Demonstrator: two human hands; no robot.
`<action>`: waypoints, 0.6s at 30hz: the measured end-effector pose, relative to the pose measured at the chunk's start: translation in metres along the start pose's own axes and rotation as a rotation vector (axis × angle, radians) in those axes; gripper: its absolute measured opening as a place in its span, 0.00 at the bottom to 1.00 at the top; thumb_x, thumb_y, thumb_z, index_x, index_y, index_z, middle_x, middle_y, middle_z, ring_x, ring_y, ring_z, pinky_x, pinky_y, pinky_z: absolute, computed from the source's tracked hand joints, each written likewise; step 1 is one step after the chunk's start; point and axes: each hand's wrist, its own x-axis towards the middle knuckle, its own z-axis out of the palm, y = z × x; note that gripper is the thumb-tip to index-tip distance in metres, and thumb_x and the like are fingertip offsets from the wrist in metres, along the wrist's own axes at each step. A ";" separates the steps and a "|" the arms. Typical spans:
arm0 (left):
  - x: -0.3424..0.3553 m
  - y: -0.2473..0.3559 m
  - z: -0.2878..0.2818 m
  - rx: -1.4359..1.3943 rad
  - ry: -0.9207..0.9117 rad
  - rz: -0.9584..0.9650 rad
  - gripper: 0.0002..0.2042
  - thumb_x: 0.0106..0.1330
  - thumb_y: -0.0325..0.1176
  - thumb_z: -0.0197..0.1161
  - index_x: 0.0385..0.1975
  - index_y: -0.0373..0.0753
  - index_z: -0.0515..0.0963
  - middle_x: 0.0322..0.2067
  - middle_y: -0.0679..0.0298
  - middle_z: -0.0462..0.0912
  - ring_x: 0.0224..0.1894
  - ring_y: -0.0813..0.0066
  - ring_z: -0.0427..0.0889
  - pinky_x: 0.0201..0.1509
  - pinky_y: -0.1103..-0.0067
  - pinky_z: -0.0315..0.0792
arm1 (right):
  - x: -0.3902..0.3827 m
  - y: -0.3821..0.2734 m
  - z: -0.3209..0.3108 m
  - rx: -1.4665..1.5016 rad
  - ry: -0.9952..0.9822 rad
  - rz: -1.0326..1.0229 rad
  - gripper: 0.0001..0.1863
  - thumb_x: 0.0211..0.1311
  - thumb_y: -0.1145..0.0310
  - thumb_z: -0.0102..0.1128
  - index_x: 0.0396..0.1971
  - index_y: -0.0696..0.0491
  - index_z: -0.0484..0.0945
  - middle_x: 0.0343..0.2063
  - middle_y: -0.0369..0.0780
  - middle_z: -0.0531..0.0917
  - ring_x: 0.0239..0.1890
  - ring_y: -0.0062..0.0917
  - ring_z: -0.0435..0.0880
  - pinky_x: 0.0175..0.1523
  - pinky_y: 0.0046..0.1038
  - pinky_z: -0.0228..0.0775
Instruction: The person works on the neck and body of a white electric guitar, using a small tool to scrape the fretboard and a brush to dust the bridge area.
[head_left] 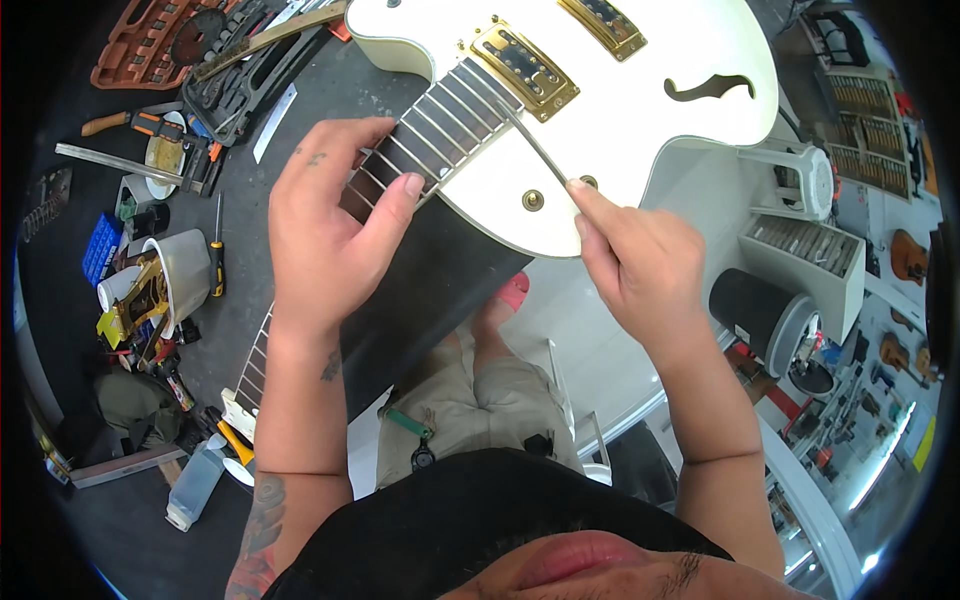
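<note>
A white electric guitar (640, 110) with gold pickups (527, 68) and f-shaped holes lies at the top of the view, its neck slanting down to the lower left. Across the fretboard (432, 122) rests my left hand (330, 215), its fingers bent over the far edge and its thumb by the near edge. My right hand (640, 255) pinches a slim grey metal file (537, 145), forefinger laid along it. The far tip of this tool meets the last frets next to the neck pickup. No strings are on the guitar.
Left on the dark workbench (235, 350) stand a white tub (180, 275) of tools, a yellow-and-black screwdriver (217, 255), a clamp and an orange tool case (155, 45). A clear bottle (195, 485) sits at the lower left. Rightward are a white stool (795, 180) and a black bin (755, 310).
</note>
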 end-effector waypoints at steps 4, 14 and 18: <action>0.003 0.003 0.001 0.028 -0.001 0.013 0.20 0.65 0.31 0.78 0.56 0.30 0.86 0.47 0.54 0.89 0.47 0.60 0.86 0.56 0.70 0.80 | 0.018 0.006 0.006 0.017 0.056 -0.077 0.22 0.61 0.75 0.79 0.56 0.47 0.92 0.22 0.33 0.83 0.22 0.28 0.81 0.30 0.33 0.70; 0.004 0.003 0.000 0.045 0.000 0.038 0.19 0.65 0.30 0.79 0.53 0.29 0.86 0.46 0.52 0.90 0.47 0.56 0.89 0.56 0.68 0.82 | 0.028 -0.002 0.006 -0.016 0.033 -0.057 0.21 0.61 0.74 0.79 0.56 0.47 0.92 0.24 0.32 0.85 0.24 0.28 0.83 0.32 0.33 0.71; 0.000 0.001 -0.002 0.042 0.006 0.017 0.19 0.65 0.30 0.79 0.53 0.29 0.86 0.46 0.51 0.90 0.47 0.55 0.89 0.56 0.68 0.82 | 0.025 -0.009 0.005 0.008 -0.035 -0.015 0.21 0.63 0.72 0.78 0.57 0.46 0.91 0.25 0.33 0.86 0.25 0.29 0.84 0.33 0.33 0.72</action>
